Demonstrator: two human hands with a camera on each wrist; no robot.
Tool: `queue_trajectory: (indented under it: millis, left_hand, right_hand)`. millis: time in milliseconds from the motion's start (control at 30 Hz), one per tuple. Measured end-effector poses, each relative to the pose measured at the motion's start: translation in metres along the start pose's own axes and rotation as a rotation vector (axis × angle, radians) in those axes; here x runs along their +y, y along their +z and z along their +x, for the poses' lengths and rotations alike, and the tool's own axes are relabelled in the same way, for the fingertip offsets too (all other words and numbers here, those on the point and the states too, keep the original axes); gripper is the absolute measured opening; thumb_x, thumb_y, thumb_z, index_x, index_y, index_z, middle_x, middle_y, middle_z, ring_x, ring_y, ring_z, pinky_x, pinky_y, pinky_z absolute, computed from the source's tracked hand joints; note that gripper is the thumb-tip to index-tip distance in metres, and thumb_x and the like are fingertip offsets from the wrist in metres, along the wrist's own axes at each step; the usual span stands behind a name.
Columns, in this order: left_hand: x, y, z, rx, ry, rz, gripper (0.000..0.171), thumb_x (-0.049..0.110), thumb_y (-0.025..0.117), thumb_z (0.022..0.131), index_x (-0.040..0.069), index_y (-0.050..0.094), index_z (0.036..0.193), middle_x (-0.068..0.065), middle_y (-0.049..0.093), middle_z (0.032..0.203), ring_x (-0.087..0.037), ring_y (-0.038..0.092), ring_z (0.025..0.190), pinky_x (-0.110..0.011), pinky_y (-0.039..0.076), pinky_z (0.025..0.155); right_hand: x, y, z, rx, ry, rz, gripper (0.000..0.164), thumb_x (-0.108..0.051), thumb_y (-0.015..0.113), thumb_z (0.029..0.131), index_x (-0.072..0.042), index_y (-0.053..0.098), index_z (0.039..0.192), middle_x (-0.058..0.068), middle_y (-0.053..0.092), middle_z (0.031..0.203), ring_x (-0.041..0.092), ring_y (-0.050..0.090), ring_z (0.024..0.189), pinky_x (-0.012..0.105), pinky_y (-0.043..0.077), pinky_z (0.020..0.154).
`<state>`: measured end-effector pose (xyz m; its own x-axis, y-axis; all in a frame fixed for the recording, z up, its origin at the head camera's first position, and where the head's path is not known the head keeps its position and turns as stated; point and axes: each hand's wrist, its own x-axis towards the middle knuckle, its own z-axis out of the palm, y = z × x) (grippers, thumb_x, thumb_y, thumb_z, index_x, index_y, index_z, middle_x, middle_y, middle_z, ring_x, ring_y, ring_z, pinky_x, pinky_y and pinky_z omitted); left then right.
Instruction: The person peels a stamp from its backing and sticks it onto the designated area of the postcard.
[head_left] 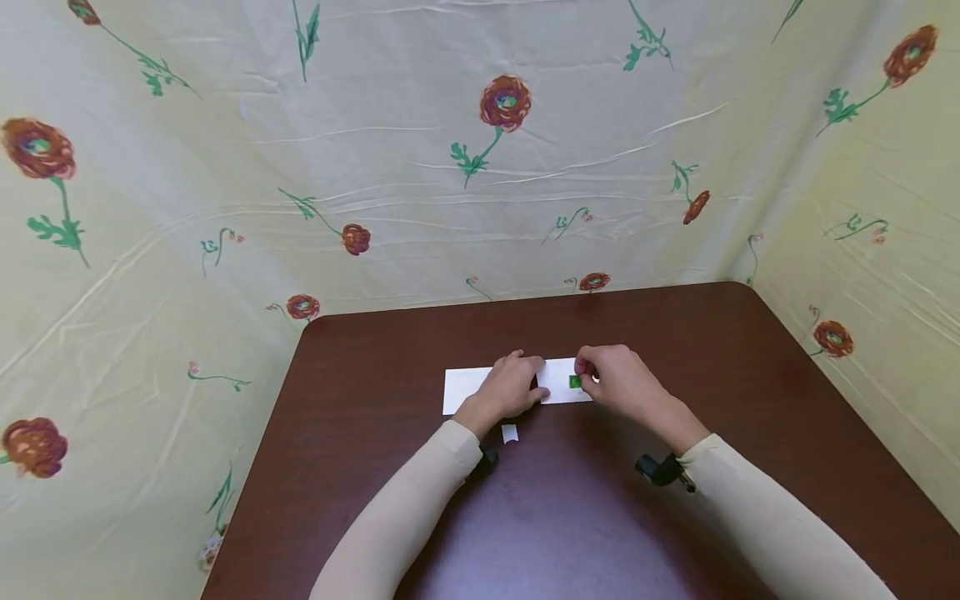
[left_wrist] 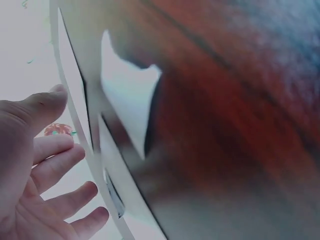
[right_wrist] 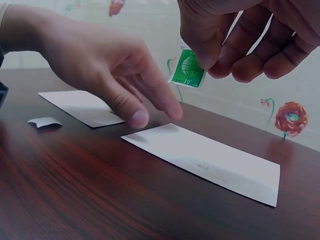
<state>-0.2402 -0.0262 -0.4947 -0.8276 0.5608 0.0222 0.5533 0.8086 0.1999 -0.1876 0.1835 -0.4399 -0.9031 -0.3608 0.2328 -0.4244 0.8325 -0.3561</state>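
Note:
In my right hand [head_left: 618,379], thumb and forefinger pinch a small green postage stamp [right_wrist: 187,69] with a globe and a 10 on it. The right wrist view shows this stamp raised above the white right-hand envelope [right_wrist: 215,160]. My left hand [head_left: 510,385] reaches over the inner ends of the two envelopes, its fingers [left_wrist: 55,167] apart and holding nothing. Whether its fingertips touch the paper, I cannot tell. Partly beneath that hand lies the white left-hand envelope [head_left: 465,387].
A small curled white paper piece [head_left: 510,433] lies on the dark brown table [head_left: 390,467], in front of the left-hand envelope. Flower-printed cloth [head_left: 405,167] hangs behind the table and at both sides. A dark device [head_left: 660,471] is on my right wrist.

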Motion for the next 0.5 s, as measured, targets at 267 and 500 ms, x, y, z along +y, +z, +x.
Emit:
queue_trajectory:
  millis: [267, 500]
  left_hand:
    - [0.003, -0.011, -0.003, 0.071, 0.064, -0.083, 0.045, 0.038, 0.066, 0.095, 0.013, 0.065, 0.132, 0.000, 0.069, 0.129, -0.021, 0.059, 0.125, -0.044, 0.048, 0.104]
    - [0.010, -0.020, -0.006, 0.162, 0.144, -0.234, 0.028, 0.026, 0.062, 0.096, 0.012, 0.073, 0.118, 0.000, 0.074, 0.114, -0.015, 0.070, 0.101, -0.028, 0.055, 0.084]
  right_hand:
    - [-0.004, -0.001, 0.001, 0.014, -0.014, -0.010, 0.009, -0.012, 0.076, 0.083, -0.014, 0.069, 0.087, -0.003, 0.064, 0.075, 0.013, 0.052, 0.066, 0.026, 0.047, 0.062]
    - [-0.006, -0.003, 0.002, 0.024, -0.013, -0.011, 0.009, -0.013, 0.078, 0.082, -0.013, 0.071, 0.087, -0.002, 0.067, 0.077, 0.013, 0.054, 0.066, 0.026, 0.049, 0.061]
